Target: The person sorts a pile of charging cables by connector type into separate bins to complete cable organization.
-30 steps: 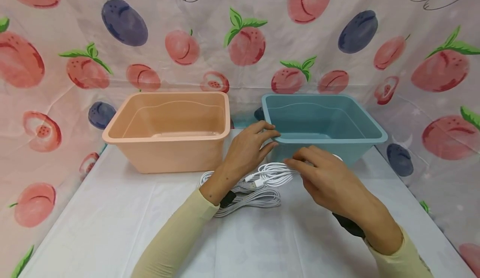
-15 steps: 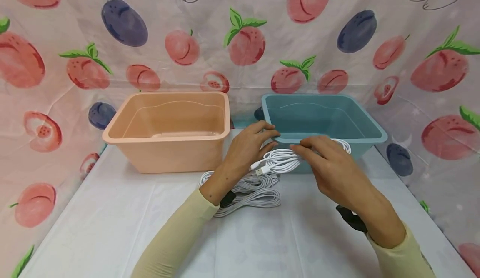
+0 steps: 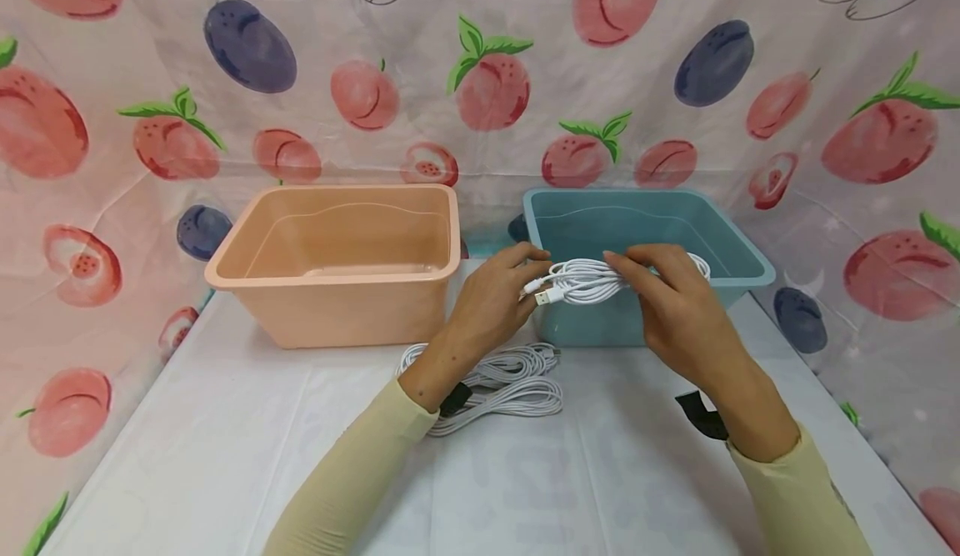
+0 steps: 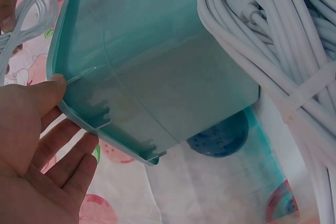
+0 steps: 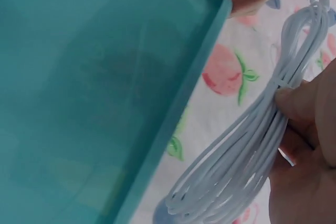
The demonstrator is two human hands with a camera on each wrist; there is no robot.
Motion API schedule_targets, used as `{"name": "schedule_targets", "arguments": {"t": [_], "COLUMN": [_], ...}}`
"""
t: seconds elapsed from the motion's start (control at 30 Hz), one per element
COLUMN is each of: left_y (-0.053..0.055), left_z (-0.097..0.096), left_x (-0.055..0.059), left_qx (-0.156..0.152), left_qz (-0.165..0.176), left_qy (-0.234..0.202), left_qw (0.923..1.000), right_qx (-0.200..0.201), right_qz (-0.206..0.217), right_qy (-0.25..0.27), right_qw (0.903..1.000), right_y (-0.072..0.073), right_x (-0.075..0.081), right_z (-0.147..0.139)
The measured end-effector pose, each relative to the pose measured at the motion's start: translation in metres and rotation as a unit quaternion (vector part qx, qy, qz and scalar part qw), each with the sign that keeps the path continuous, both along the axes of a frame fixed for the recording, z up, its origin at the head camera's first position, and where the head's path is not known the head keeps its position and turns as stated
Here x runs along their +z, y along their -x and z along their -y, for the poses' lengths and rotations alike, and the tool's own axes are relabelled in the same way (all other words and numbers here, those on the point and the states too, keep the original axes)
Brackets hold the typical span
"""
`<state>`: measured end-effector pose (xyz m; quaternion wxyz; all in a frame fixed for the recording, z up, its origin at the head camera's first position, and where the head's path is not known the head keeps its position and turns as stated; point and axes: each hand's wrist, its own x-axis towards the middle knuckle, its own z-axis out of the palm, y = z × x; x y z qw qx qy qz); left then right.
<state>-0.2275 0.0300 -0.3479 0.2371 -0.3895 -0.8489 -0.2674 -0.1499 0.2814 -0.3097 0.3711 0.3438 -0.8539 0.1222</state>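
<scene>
My right hand [image 3: 686, 323] pinches a bundled white USB cable [image 3: 588, 281] at the front rim of the teal plastic bin [image 3: 592, 327]. The cable's two plugs point left. In the right wrist view, thumb and fingers grip the coiled cable [image 5: 247, 145] near its tie, apart from the bin's edge. With thumb and fingertips my left hand [image 3: 487, 298] holds the same bin's near left corner; the left wrist view shows the thumb and fingers on the rim [image 4: 79, 119]. Under the left wrist lie more coiled cables, a white one [image 3: 517, 363] and a greyish one [image 3: 517, 398].
A peach-coloured bin [image 3: 345, 314] stands left of the teal one, with a narrow gap between. Both are on a white-covered table [image 3: 225, 439]. A fruit-printed cloth [image 3: 420, 22] hangs behind and along the sides.
My right hand has lifted the USB cable up and away from the other coils, to the teal bin's front rim. The left hand stays at the bin's corner.
</scene>
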Motion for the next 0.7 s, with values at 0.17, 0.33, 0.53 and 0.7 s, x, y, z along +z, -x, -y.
{"name": "schedule_targets", "arguments": {"t": [0.17,0.33,0.53,0.7], "left_y": [-0.001,-0.001,-0.002,-0.002], "left_z": [0.0,0.0,-0.001,0.0], "left_x": [0.001,0.001,0.002,0.002], "left_qx": [0.004,0.007,0.007,-0.003], "left_qz": [0.008,0.01,0.001,0.007], "left_qy": [-0.003,-0.003,-0.004,-0.011], "left_qw": [1.0,0.9999,1.0,0.9999], "right_qx": [0.002,-0.018,-0.033,-0.045], "right_qz": [-0.016,-0.009,-0.006,-0.003], "right_qy": [0.024,0.037,0.056,0.068], "right_qw": [0.9996,0.9991,0.9979,0.9967], "right_y": [0.01,0.018,0.027,0.033], "right_x": [-0.004,-0.007,-0.012,-0.015], "right_z": [-0.006,-0.014,-0.022,-0.029]}}
